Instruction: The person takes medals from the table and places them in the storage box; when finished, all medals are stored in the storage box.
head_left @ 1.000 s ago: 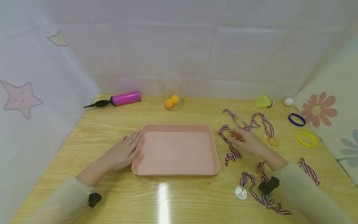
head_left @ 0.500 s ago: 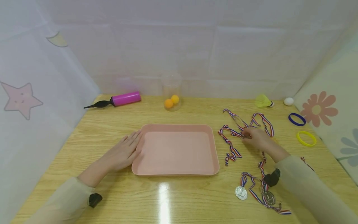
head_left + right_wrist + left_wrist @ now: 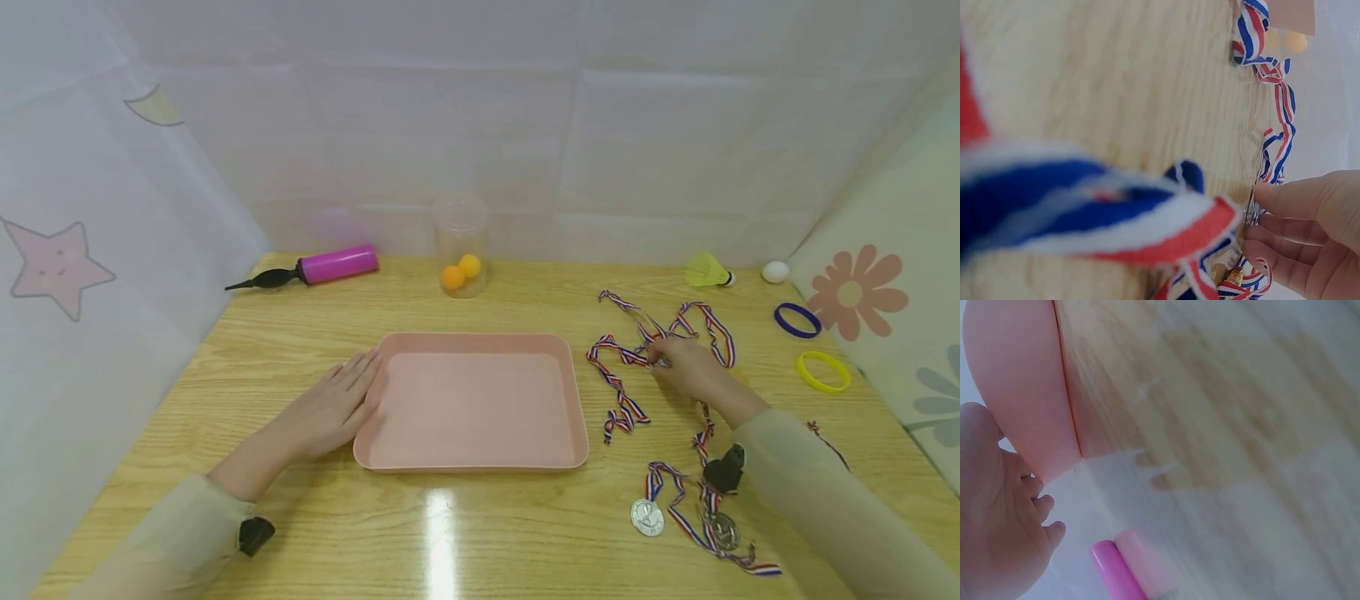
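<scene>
My left hand [image 3: 330,412] rests with straight fingers on the left rim of a pink tray [image 3: 480,463]. In the left wrist view those fingers [image 3: 1038,509] lie against the tray's outer wall [image 3: 1022,381]. To the right of the tray, my right hand [image 3: 690,367] pinches a medal [image 3: 1252,209] between thumb and fingertips, seen edge-on in the right wrist view. A red, white and blue ribbon [image 3: 611,375] trails left from around those fingertips. Another striped ribbon [image 3: 718,329] loops behind the hand. Nearer me lie a silver medal [image 3: 647,517] and a darker medal [image 3: 723,531] with tangled ribbons.
Along the back stand a purple hand pump [image 3: 337,265] and a clear canister [image 3: 460,225] holding two orange balls [image 3: 453,277]. Farther right are a yellow shuttlecock [image 3: 707,271], a white ball [image 3: 776,272], a blue wristband [image 3: 797,320] and a yellow wristband [image 3: 822,372].
My right hand has moved right from the left ribbon and taken hold of a medal; since half a second ago it has hardly shifted. My left hand has stayed on the tray.
</scene>
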Available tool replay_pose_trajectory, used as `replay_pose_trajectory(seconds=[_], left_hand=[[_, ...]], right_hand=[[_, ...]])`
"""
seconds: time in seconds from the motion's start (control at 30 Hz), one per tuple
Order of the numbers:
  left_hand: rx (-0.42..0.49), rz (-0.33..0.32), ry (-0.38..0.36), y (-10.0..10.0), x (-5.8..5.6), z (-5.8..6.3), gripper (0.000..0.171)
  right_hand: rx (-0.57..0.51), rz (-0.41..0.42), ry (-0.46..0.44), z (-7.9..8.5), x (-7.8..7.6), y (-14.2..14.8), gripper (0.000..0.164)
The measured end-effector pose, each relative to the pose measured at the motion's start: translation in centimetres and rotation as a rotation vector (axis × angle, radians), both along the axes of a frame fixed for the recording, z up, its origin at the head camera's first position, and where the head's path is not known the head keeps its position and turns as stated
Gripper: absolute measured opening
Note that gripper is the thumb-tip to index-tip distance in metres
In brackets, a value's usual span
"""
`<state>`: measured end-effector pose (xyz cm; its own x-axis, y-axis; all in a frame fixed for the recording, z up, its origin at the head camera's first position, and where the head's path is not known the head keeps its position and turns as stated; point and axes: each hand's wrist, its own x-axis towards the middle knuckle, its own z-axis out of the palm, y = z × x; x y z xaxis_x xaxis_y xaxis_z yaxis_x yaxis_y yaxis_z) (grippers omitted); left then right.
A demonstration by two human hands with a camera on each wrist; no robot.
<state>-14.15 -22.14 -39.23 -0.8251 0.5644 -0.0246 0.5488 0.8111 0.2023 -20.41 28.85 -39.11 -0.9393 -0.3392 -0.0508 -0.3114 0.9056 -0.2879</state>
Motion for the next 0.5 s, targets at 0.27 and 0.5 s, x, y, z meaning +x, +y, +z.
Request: replay_pose_trajectory(seconds=[0.27, 0.5], left_hand=[[0.004, -0.006, 0.008, 0.09, 0.08, 0.21, 0.057], [-0.005, -0.010, 0.011, 0.07, -0.01, 0.19, 0.057]], right_hand=[[-0.017, 0.028, 0.012, -0.14, 0.04, 0.25, 0.021], [-0.034, 0.014, 0.009, -0.03, 0.17, 0.25, 0.009]])
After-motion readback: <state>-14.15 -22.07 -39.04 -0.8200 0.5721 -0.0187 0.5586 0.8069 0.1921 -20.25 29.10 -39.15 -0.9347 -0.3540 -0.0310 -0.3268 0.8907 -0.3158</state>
